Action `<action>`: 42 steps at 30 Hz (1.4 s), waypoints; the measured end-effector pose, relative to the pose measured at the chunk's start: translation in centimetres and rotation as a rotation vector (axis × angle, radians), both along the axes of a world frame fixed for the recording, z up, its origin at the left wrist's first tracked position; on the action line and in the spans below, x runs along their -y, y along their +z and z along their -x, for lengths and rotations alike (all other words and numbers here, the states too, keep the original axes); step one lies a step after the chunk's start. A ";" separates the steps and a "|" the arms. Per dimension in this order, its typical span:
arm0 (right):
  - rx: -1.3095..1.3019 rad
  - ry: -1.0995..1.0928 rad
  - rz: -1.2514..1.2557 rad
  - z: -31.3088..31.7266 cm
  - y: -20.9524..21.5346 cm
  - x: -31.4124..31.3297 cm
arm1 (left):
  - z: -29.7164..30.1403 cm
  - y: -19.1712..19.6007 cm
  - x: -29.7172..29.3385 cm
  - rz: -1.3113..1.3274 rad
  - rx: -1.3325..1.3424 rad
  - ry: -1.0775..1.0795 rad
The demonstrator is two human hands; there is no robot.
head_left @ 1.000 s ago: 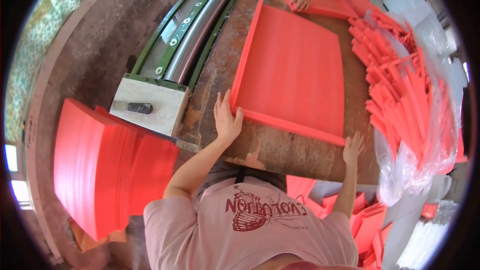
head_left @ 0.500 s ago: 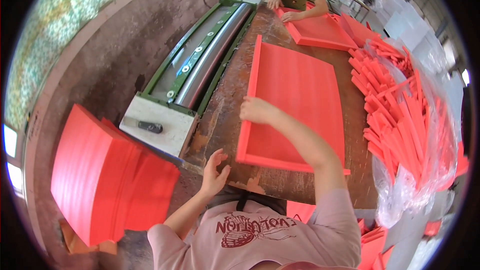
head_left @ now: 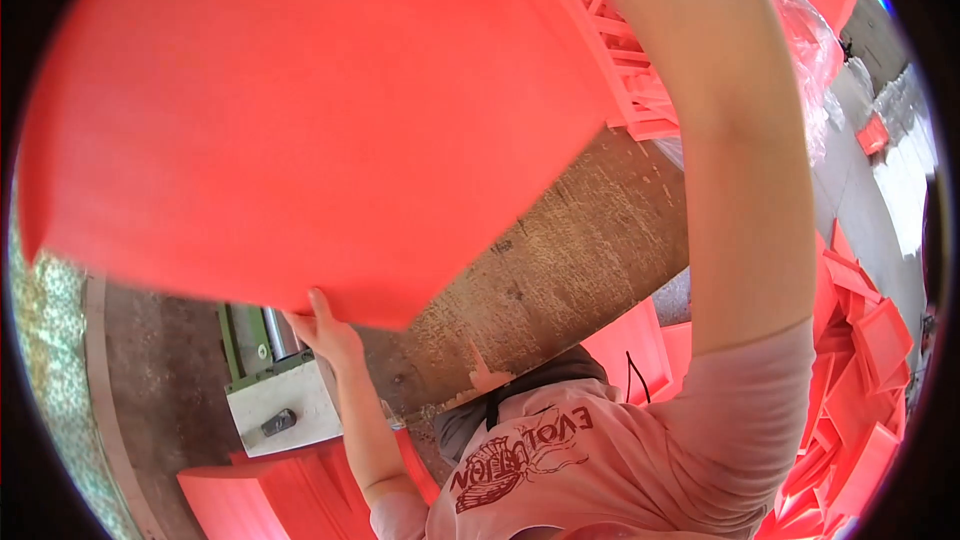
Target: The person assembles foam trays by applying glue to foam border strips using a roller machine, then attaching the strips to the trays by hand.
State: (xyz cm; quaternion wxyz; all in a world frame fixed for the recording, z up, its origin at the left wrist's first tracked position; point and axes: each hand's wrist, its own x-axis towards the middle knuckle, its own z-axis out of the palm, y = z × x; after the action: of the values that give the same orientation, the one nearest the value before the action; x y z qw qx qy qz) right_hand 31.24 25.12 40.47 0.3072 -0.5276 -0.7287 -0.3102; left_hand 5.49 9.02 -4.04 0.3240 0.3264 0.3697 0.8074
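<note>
A large red foam sheet is held up off the table, filling the upper left of the view. At its lower edge my left hand grips it, one digit lying over the near face and the rest partly hidden. My right forearm stretches up past the sheet's right side. The right hand lies beyond the top of the picture, so its hold cannot be seen. A raised rim runs along the sheet's right edge, and its left edge looks bent.
Below the sheet is the worn brown tabletop. A green-framed roller machine with a pale end plate stands left, beside stacked red sheets. Red foam strips lie beyond the table, and scrap pieces pile up at right.
The red foam sheet has come up off the table toward me. My left hand, open and apart before, now grips its edge. My right hand has gone up out of view. The view has shifted.
</note>
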 end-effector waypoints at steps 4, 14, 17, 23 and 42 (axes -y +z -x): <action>-0.278 0.060 0.415 -16.0 -17.9 -5.9 | 4.5 1.4 -1.0 0.213 -0.197 -0.136; 0.209 -0.677 0.590 -30.4 -54.7 1.0 | 4.4 -8.1 -1.6 0.788 -0.800 -0.050; 0.476 -0.631 0.513 -30.3 -49.7 0.6 | 3.6 -8.5 -2.6 0.816 -0.848 -0.086; 0.211 0.203 0.044 -8.7 -32.2 4.3 | 0.9 -3.3 -3.0 0.682 -1.511 0.047; -0.241 0.701 0.756 1.8 -48.4 6.7 | 23.7 -2.3 -2.1 0.497 -1.963 0.019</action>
State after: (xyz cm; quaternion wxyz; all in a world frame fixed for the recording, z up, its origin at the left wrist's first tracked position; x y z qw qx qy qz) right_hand 29.45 18.39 -7.95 0.2623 -0.3582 -0.8819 0.1586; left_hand -18.17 11.16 -6.35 -0.0708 0.7664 0.6327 0.0849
